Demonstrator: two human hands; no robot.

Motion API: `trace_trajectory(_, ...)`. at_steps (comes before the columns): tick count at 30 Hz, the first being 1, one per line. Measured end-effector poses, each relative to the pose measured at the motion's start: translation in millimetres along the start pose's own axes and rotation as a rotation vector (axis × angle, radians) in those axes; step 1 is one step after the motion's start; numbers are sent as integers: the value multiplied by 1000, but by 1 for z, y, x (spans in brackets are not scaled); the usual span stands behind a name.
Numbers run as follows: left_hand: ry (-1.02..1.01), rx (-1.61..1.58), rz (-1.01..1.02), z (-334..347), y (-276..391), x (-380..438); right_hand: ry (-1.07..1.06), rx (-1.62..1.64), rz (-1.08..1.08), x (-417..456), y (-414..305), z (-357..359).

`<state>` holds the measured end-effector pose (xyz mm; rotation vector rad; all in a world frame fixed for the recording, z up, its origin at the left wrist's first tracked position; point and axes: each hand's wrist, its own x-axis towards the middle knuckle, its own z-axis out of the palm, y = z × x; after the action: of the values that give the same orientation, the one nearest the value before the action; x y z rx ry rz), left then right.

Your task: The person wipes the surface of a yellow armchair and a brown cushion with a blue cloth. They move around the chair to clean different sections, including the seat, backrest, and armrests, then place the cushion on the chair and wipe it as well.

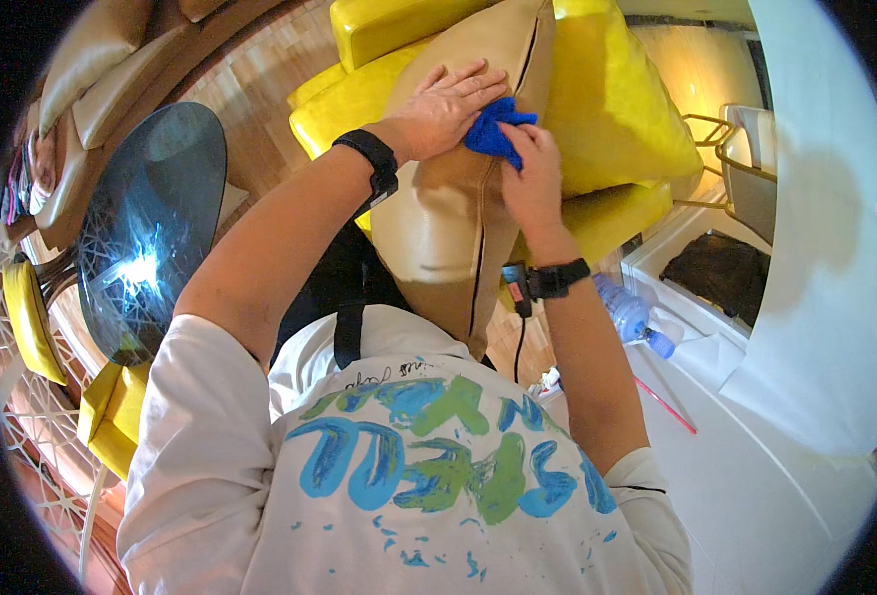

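Observation:
A large tan leather cushion (438, 223) with a dark zip along its side stands tilted before me, against a yellow upholstered armchair (602, 104). My left hand (446, 108) lies spread on the upper face of the cushion, fingers pointing to the zip side; its fingertips are beside a blue cloth (492, 134). My right hand (531, 175) pinches that cloth between thumb and fingers and presses it on the cushion's edge near the zip. Both wrists wear black straps, and a small device with a cable hangs by the right one.
A dark oval glass table (152, 223) stands at left, near a tan leather sofa (103, 82). At right are a plastic water bottle (628, 309), a red stick (665, 405), a dark folded cloth (717, 271) in a white recess, and a metal-framed chair (750, 160).

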<state>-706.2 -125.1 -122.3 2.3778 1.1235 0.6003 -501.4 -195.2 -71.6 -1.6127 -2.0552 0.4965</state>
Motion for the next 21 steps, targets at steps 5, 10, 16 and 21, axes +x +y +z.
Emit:
trace_trajectory(5,-28,9,13,4,-10,-11,-233,15,30,-38,-4,19)
trace_trajectory(10,-50,-83,-1,-1,-5,-8,-186,178,46,-35,0,-6)
trace_trajectory(16,-60,-80,-14,9,-12,-7,105,51,-63,42,12,-7)
trace_trajectory(21,-83,-91,-41,7,-16,-10,46,-25,-10,34,20,26)
